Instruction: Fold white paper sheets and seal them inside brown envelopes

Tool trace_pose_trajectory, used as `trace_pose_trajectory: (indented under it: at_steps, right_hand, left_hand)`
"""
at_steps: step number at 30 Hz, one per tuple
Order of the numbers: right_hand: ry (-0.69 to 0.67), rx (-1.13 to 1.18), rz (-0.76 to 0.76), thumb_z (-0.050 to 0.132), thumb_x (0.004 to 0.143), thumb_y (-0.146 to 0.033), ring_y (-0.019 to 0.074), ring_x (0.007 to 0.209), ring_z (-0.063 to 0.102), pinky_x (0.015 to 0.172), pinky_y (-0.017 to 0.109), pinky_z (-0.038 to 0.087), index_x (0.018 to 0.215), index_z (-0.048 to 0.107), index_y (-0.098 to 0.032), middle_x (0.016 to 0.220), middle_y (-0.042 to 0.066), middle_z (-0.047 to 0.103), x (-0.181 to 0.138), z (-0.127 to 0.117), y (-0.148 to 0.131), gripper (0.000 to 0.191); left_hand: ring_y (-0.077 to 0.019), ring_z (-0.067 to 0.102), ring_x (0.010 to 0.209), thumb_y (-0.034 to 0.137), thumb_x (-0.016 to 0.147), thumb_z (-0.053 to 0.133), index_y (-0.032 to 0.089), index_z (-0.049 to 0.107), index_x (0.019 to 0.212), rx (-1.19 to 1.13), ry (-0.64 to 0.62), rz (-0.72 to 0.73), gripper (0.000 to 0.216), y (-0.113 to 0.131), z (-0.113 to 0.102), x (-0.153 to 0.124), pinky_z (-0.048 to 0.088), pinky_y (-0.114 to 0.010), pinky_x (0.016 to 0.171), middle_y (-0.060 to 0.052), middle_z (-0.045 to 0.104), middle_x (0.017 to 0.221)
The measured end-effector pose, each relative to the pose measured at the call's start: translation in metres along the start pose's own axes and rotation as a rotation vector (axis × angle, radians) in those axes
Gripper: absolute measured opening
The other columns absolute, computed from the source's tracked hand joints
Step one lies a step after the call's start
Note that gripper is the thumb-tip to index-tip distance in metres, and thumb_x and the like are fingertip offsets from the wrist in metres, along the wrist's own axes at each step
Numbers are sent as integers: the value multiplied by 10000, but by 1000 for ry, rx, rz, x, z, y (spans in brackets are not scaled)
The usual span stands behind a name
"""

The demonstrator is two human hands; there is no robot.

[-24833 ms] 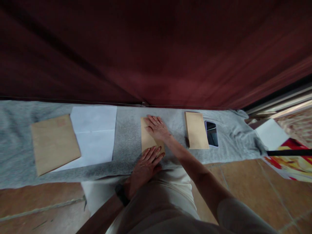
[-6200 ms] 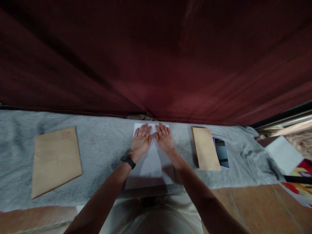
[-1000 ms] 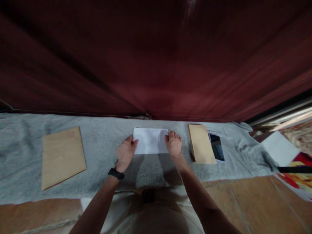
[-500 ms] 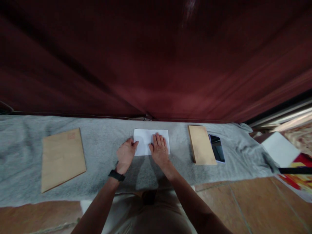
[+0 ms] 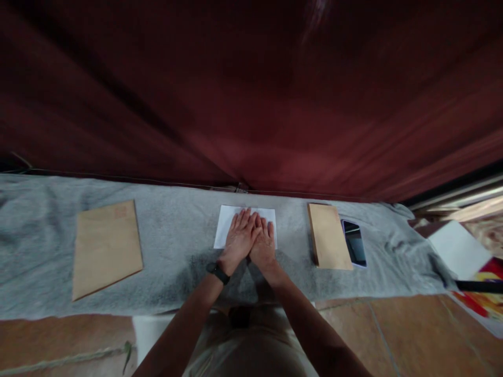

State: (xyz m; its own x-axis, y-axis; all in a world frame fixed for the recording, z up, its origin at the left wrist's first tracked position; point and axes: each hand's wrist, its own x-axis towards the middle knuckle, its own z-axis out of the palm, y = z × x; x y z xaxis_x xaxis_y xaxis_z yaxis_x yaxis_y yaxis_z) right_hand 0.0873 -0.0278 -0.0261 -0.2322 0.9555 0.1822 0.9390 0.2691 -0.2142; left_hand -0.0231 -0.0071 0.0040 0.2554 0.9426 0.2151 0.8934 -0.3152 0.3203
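A white sheet of paper (image 5: 222, 226), apparently folded, lies on the grey cloth in front of me. My left hand (image 5: 240, 235), with a dark watch (image 5: 218, 272) at its wrist, is spread flat over the paper's middle. Beside it my right hand (image 5: 263, 243) presses flat on the paper's right part. The two hands touch, and the left fingers partly overlap the right thumb side. Neither hand grips anything. Much of the paper is hidden beneath them.
At the left lies a brown envelope (image 5: 108, 248) with a faint red stamp. A stack of brown envelopes (image 5: 330, 235) and a phone (image 5: 354, 242) lie to the right on the grey cloth (image 5: 176, 220). A dark red panel (image 5: 251, 131) rises behind.
My left hand has let go of the paper's left edge and moved right, opening flat onto the paper against my right hand. The right hand stays flat. The view has tilted slightly.
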Motion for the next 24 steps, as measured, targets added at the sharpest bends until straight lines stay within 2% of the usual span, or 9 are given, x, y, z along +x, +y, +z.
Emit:
trace_pose_trajectory:
  at_steps: [4,10,15,19,21,24]
  right_hand:
    - [1,-13,14,414,1052,-178,345,1549,330,1264,584,199,1623,365,-126,1684,163,332,0,0,-1,576]
    - [57,13,29,364,1098,-264,327,1551,331,1263,577,228,1581,446,-119,1665,147,379,-1,4,0,511]
    - [119,-2,82,350,1111,-310,299,1524,390,1257,514,284,1599,406,-94,1645,168,410,-7,2,25,537]
    - [153,-29,138,347,1106,-316,330,1493,436,1245,558,291,1571,431,-37,1608,224,446,-8,-3,46,549]
    - [151,-22,169,349,1102,-307,336,1496,433,1249,574,277,1554,454,-31,1592,231,467,0,-5,43,540]
    - [110,26,163,372,1095,-303,311,1521,401,1266,524,270,1562,452,-52,1622,195,440,20,-3,19,536]
  left_hand:
    - [-262,389,1537,383,1066,326,106,504,1527,-24,-35,-26,567,-7,13,4,277,-475,1291,-139,501,1598]
    - [-262,303,1578,365,1068,287,84,421,1582,62,9,-87,601,-33,10,-13,203,-488,1314,-136,405,1653]
    - [-258,272,1589,373,1068,278,83,361,1612,86,39,-161,622,-46,12,-20,188,-472,1312,-145,371,1668]
    - [-259,259,1593,389,1067,273,74,347,1616,83,41,-163,638,-46,15,-20,177,-469,1312,-148,363,1671]
    - [-267,267,1591,389,1066,266,63,350,1613,80,42,-162,642,-46,15,-20,177,-474,1311,-152,357,1673]
    - [-272,271,1589,389,1064,266,53,360,1606,75,40,-166,645,-46,15,-19,179,-482,1310,-163,361,1670]
